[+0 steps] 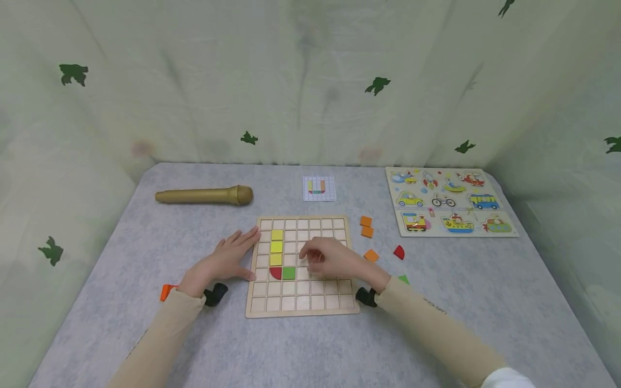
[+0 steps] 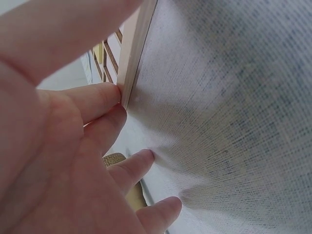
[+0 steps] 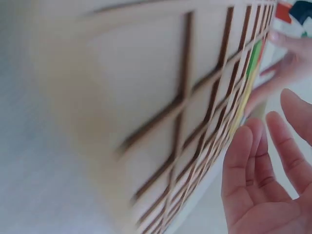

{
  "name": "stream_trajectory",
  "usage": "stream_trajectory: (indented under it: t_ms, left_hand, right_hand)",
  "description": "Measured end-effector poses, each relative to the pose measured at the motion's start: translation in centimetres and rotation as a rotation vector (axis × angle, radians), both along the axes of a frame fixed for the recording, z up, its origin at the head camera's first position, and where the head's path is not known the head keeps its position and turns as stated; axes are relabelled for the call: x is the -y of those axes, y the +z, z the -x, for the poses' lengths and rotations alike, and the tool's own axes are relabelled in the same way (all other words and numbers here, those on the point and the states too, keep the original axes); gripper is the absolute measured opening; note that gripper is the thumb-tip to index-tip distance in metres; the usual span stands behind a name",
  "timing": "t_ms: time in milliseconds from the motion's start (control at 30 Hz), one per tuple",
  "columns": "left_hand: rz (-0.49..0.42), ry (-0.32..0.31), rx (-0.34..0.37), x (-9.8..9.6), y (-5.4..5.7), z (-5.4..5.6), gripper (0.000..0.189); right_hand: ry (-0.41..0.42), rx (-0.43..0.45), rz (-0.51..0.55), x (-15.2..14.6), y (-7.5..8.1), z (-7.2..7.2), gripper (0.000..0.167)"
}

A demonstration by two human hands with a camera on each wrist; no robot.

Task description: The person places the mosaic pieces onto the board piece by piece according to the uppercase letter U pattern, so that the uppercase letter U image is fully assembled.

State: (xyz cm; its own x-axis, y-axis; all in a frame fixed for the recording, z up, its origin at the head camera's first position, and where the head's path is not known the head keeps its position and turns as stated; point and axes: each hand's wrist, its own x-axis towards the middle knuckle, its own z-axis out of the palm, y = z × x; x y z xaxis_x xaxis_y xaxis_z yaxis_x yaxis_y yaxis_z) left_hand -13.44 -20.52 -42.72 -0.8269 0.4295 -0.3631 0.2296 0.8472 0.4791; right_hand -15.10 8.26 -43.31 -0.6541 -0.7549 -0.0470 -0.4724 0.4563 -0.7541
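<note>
A wooden grid board (image 1: pixel 303 303) lies on the table in the head view. Three yellow square tiles (image 1: pixel 276 247) stand in one column on it, with a red quarter-circle tile (image 1: pixel 275 273) below them and a green square tile (image 1: pixel 288 273) to the right of that. My left hand (image 1: pixel 224 262) is spread at the board's left side; in the left wrist view its fingertips (image 2: pixel 109 92) touch the board's edge (image 2: pixel 130 58). Over the board, right of the green tile, is my right hand (image 1: pixel 332 257), fingers loosely bent. The right wrist view shows nothing between its fingers (image 3: pixel 237 156) and thumb.
Loose orange tiles (image 1: pixel 367 231), another red quarter-circle (image 1: pixel 399 252) and a partly covered green piece (image 1: pixel 404 279) lie right of the board. Orange pieces (image 1: pixel 167 291) sit by the left wrist. Behind are a gold microphone (image 1: pixel 204 195), a pattern card (image 1: pixel 319 188) and a vehicle puzzle (image 1: pixel 451 202).
</note>
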Motion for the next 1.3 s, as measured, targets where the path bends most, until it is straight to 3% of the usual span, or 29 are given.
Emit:
stream_trajectory:
  t_ms: [233, 567, 700, 867, 1033, 1300]
  left_hand:
    - [0.013, 0.004, 0.002, 0.1, -0.2, 0.1, 0.099]
    - [-0.001, -0.009, -0.008, 0.1, 0.1, -0.1, 0.098]
    - [0.001, -0.012, -0.009, 0.0, 0.2, -0.1, 0.099]
    - [-0.007, -0.009, 0.003, 0.1, 0.1, -0.1, 0.099]
    - [-0.005, -0.013, 0.002, 0.1, 0.0, 0.0, 0.099]
    - [-0.013, -0.015, -0.002, 0.0, 0.1, 0.0, 0.099]
  right_hand:
    - [-0.108, 0.029, 0.038, -6.0, 0.2, 0.0, 0.018]
    - [-0.298, 0.034, -0.007, -15.3, 0.1, -1.8, 0.017]
    - [-0.324, 0.075, -0.033, -17.8, -0.1, -2.7, 0.02]
    - [-0.313, 0.123, -0.067, -19.1, -0.7, -3.9, 0.024]
    - [-0.295, 0.078, -0.095, -18.9, -1.4, -4.7, 0.028]
    - [-0.298, 0.015, -0.159, -18.2, -1.7, -4.8, 0.028]
